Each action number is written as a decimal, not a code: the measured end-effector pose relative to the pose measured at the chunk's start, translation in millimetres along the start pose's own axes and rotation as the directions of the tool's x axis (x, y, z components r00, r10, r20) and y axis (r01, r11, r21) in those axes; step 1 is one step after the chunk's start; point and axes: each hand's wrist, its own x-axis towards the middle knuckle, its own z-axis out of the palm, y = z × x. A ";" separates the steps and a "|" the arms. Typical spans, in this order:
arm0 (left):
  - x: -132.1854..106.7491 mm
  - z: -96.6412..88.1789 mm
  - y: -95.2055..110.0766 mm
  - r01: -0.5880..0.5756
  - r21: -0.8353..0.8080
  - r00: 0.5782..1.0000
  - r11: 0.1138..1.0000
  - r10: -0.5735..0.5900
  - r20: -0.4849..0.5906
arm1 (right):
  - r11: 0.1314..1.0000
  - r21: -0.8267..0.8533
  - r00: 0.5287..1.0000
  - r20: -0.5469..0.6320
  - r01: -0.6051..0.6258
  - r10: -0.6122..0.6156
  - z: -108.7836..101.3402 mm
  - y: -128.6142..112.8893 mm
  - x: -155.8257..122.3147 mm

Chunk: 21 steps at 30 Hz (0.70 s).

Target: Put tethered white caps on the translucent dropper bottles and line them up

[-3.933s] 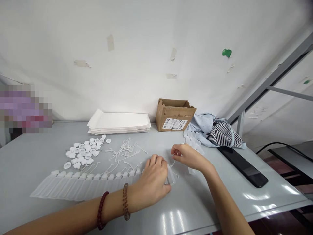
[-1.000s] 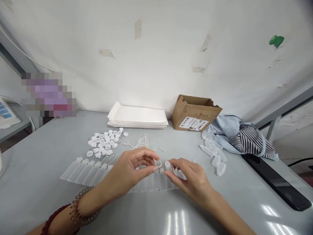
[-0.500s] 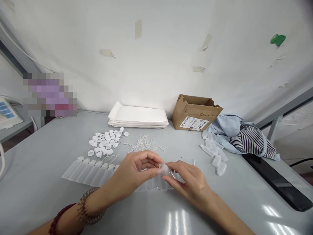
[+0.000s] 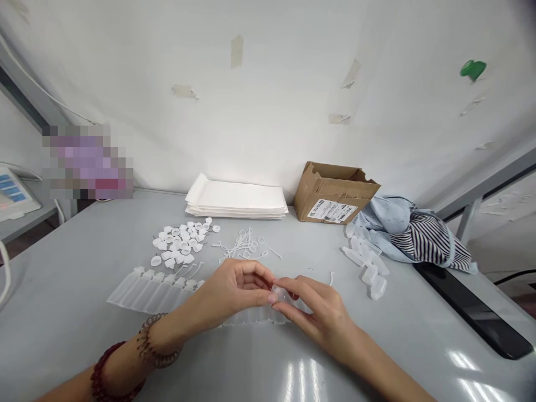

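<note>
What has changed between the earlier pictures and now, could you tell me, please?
The left hand left the end of the tube row and took up a small ring; the right hand drew back from the loose tubes holding a small tube. The hands then closed together, and both now pinch that tube. The tube row, white caps and cardboard box stayed put.

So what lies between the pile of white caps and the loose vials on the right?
Head view: a scatter of thin white loop ties, then bare table.
</note>
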 end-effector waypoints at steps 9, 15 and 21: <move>-2.3 -2.7 7.3 -0.026 0.057 0.999 0.998 0.027 -0.026 | 0.987 0.081 0.985 -0.087 -0.142 0.149 -4.0 -1.4 3.8; -4.2 0.8 8.2 -0.063 0.124 0.998 0.990 0.066 -0.017 | 0.894 0.336 0.948 -0.016 -0.295 0.319 -4.6 -0.5 4.8; -11.8 13.2 8.6 -0.231 0.503 0.939 0.833 0.327 -0.109 | 0.412 0.732 0.787 0.271 -0.543 0.555 2.7 -9.4 9.2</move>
